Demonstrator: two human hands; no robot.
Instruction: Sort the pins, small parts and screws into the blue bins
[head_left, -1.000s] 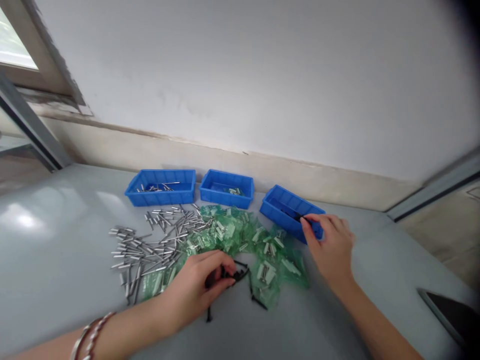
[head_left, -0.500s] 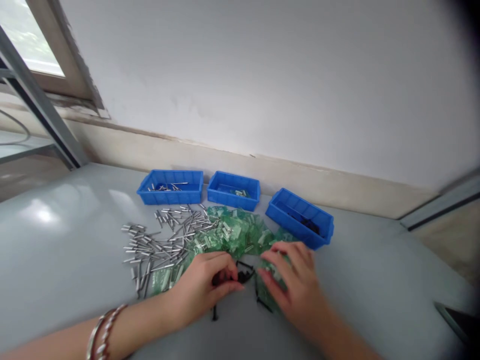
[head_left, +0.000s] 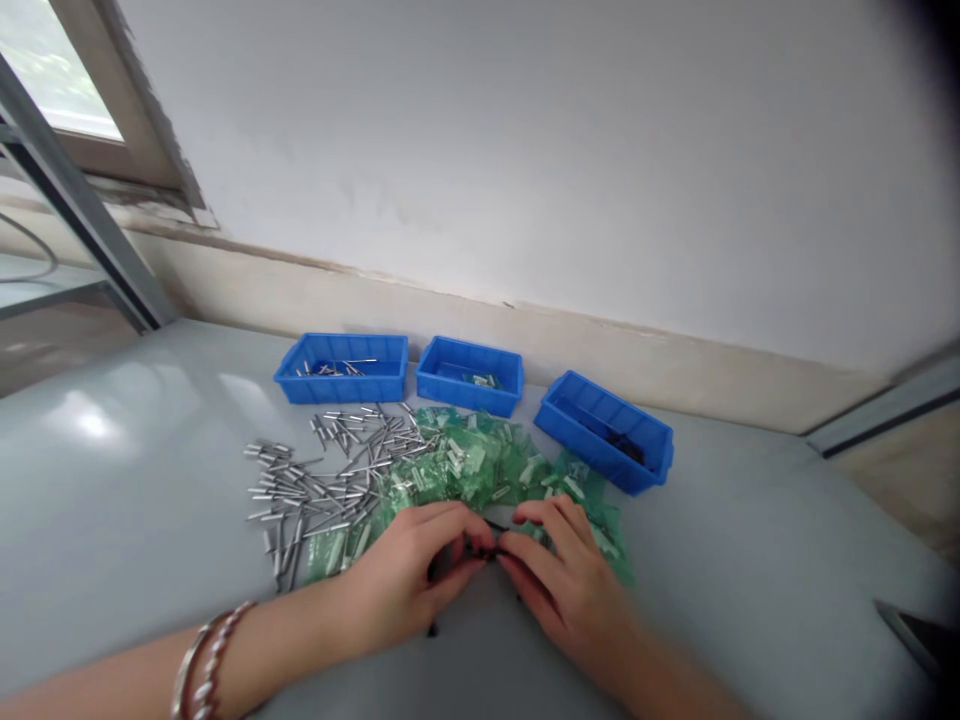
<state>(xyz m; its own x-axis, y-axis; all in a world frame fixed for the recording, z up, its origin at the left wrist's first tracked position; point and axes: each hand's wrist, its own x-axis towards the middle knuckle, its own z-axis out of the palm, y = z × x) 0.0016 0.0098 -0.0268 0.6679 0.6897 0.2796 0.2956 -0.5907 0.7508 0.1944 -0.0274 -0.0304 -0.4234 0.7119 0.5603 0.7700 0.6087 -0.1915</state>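
Observation:
Small black screws (head_left: 486,552) show between the fingertips of both hands, low in the middle of the head view. My left hand (head_left: 420,565) is closed round them, its thumb and index finger pinched. From the other side my right hand (head_left: 574,585) reaches in, thumb and index finger closed on the same dark pieces; how many each holds is hidden. Green plastic packets (head_left: 472,460) with pale metal parts inside lie just beyond the hands. Left of these spreads a loose pile of silver pop rivets (head_left: 289,490).
Along the wall stand three blue bins: the left bin (head_left: 345,392) with some rivets, the middle bin (head_left: 469,397) with a green packet, the right bin (head_left: 592,450) with black pieces. A metal frame post (head_left: 82,190) rises at left, and a dark-edged object (head_left: 911,640) sits at right.
My right hand has moved left from over the green packets to meet my left hand at the black screws. Packets that it covered now show. My left hand stays nearly in place.

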